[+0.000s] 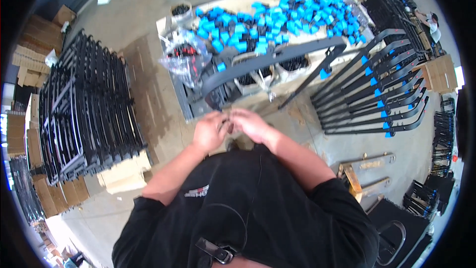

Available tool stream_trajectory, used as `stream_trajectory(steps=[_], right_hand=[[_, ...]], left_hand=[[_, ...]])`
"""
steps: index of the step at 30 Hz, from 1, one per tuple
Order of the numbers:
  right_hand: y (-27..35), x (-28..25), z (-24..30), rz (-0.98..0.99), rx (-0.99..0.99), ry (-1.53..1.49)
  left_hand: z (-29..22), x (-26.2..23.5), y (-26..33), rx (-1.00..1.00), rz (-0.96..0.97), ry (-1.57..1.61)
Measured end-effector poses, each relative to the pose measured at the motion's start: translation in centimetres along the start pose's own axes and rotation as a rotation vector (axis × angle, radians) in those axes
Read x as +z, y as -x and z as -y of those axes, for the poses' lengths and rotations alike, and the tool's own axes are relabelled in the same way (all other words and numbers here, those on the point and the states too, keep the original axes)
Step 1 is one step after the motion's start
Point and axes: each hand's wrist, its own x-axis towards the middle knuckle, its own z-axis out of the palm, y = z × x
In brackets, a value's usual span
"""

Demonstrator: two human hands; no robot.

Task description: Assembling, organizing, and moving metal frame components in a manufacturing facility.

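Head view. At centre, in front of a black shirt point(277, 198): left hand point(209, 131) and right hand point(249, 125), close together, with fingers curled inward and meeting near the tips. Between them, a dark patch, possibly a small part, possibly shadow; impossible to tell whether pinched or not. Probably so held, low and directly under the gaze, for fine two-handed control.

Just beyond the hands: a curved black frame point(272, 59), arched above the near side of the tabletop point(238, 1), with one end beside the fingers (contact unclear) and a blue piece on the far leg. Likely so placed to bring that end within easy reach.

Across the tabletop: blue caps point(297, 15), loosely heaped, presumably for quick picking. Nearer, partly behind the frame, open bins point(293, 63) of small black parts, probably for keeping loose kinds apart; at the left, a clear plastic bag point(186, 52) with red and black contents.

To the right: a row of similar frames point(393, 33) with blue pieces attached, ranked side by side. To the left: a dense frame stack point(91, 104), nested presumably to save floor space.
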Motion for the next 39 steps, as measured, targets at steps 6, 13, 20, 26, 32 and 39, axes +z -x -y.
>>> stream_trajectory(steps=[6, 13, 20, 26, 32, 39], right_hand=[[1.1, -1.2, 0.8, 0.108, 0.172, 0.062], [-1.0, -0.3, 1.5, -0.001, 0.002, 0.305], [-2.6, 1.4, 1.3, -0.153, -0.098, 0.591], [-2.3, 1.7, 1.9, -0.17, -0.196, 0.791], [-3.2, 1.4, 2.6, -0.111, -0.082, 0.793], [-2.4, 1.2, 2.5, -0.037, -0.227, 0.844]], left_hand=[[2.7, 1.3, 2.0, 0.168, -0.065, 0.074], [0.4, -0.6, 2.1, -0.291, -0.216, -0.122], [1.8, 0.9, 0.7, -0.448, 0.098, -0.312], [1.0, 0.4, 0.1, -0.526, 0.233, -0.31], [2.7, 0.4, -0.1, -0.465, 0.283, -0.313], [3.7, 1.1, 0.6, -0.402, 0.201, -0.295]])
